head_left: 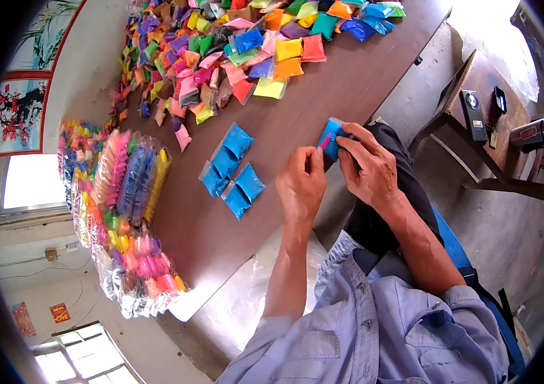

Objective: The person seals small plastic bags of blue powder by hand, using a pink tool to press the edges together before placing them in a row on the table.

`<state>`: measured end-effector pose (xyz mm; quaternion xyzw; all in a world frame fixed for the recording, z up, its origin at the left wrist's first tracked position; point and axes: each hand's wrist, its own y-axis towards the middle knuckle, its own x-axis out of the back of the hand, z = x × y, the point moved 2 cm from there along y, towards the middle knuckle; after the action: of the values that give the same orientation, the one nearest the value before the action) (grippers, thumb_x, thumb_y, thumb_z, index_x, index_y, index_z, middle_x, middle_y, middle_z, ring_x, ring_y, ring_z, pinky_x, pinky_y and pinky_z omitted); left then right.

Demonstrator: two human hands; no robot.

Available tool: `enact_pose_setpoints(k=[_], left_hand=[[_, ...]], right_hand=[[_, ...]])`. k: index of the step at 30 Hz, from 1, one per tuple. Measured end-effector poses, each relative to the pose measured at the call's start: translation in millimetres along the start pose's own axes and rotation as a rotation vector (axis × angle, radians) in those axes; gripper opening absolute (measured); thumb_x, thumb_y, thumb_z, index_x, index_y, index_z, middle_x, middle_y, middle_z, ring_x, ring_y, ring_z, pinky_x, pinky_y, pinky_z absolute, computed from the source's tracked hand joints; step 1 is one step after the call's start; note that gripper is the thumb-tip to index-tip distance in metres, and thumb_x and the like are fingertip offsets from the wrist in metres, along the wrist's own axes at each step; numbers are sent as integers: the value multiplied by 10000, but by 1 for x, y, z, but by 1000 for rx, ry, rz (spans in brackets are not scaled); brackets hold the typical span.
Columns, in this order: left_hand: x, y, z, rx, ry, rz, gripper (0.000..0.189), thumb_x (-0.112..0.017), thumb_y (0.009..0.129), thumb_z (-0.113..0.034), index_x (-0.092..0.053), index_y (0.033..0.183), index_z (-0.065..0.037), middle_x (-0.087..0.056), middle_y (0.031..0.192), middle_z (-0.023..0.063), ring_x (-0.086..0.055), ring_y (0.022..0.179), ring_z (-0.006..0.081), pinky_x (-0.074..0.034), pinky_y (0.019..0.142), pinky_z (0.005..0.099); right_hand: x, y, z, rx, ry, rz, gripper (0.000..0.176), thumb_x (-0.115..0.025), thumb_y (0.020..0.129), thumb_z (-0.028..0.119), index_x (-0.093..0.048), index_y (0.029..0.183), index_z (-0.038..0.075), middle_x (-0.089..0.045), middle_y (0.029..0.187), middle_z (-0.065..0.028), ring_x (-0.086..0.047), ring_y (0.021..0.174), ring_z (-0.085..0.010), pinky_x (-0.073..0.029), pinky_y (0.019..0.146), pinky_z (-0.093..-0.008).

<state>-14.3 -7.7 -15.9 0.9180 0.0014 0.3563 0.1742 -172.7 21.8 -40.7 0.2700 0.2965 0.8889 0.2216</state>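
Note:
Near the table's front edge, my right hand [368, 163] grips a small blue packet [332, 136] between thumb and fingers. A small pink piece [325, 141] shows against the packet's left side. My left hand [302, 181] is closed in a pinch at that pink piece, its fingertips close to the packet. To the left on the brown table, two pairs of blue packets in clear plastic lie flat, an upper pair [226, 160] and a lower pair [244, 191], nearly touching.
A large heap of coloured packets [221, 57] covers the table's far side. Bagged bundles [132, 176] line its left end. The brown table [189, 217] ends beside my arms. At right stands a wooden stool [502, 153] with a dark device [473, 115] and a metal cup [534, 134].

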Motion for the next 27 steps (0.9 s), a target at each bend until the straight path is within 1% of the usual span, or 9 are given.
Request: enact_pose_setpoints(k=[5,8,10,11,15,19,22,24,27], left_hand=[[3,16,19,-55,109,-61,180,-754,1012,-162,-726,937,0,-701,740,134,-647,611,163,-513,585,360],[8,16,20,55,96,-114,175,-755,1010,-162,-728,940,-3,-707,751,135,-653,610,168,-520,589,365],[10,10,6,-70,22,-145,165,-762,1005,-160,-731,952,-7,-712,760,137,-657,621,165,-525,590,368],[8,2,-4,57,-33,-41,154,-759,1005,-152,-723,956,-11,-718,775,139,-680,640,203,-534,601,378],[-3,-6,-2,-52,158,-96,161,-743,1016,-145,-700,934,-13,-703,762,154,-698,656,298,-539,619,409],[1,8,11,-75,325,-132,151,-755,1010,-144,-705,944,-18,-699,759,154,-695,650,287,-536,614,404],[5,8,5,7,98,-132,143,-755,1012,-147,-711,956,-22,-706,772,153,-693,646,285,-533,611,407],[7,-6,-6,12,52,-54,110,-747,1017,-166,-700,993,-71,-727,836,166,-729,721,372,-548,606,460],[-1,-19,0,-98,134,-90,105,-741,1018,-163,-700,988,-72,-723,829,163,-709,690,374,-530,589,476]], right_hand=[[-5,-2,-2,-16,-51,-8,232,-798,827,-28,-733,1031,61,-720,1190,-108,-750,816,-299,-610,722,-368],[-3,-1,-2,-35,-74,-9,226,-803,823,-23,-733,1014,76,-725,1174,-95,-753,838,-300,-608,737,-362],[-2,-3,-2,-47,-78,-1,224,-803,823,-23,-734,1009,81,-727,1162,-93,-755,846,-300,-606,743,-360],[-2,-3,-2,-54,-69,-2,217,-802,829,-17,-735,1009,83,-728,1152,-89,-756,848,-296,-605,748,-362],[-2,-1,-2,-54,-71,-1,206,-806,839,-2,-738,1014,84,-729,1137,-73,-758,848,-287,-604,746,-365],[-5,-1,-1,-53,-79,-11,208,-812,837,1,-742,1014,85,-731,1136,-68,-755,835,-284,-602,742,-362],[-5,-3,-3,-75,-93,-13,215,-816,829,-5,-743,1012,84,-728,1136,-73,-753,823,-285,-601,737,-359],[-4,-2,-3,-59,-65,-27,214,-816,826,-10,-743,1006,80,-728,1130,-73,-753,821,-285,-602,732,-358],[-4,-2,-3,-73,-67,-19,212,-816,824,-12,-744,1003,77,-730,1126,-71,-755,825,-286,-603,732,-358]])
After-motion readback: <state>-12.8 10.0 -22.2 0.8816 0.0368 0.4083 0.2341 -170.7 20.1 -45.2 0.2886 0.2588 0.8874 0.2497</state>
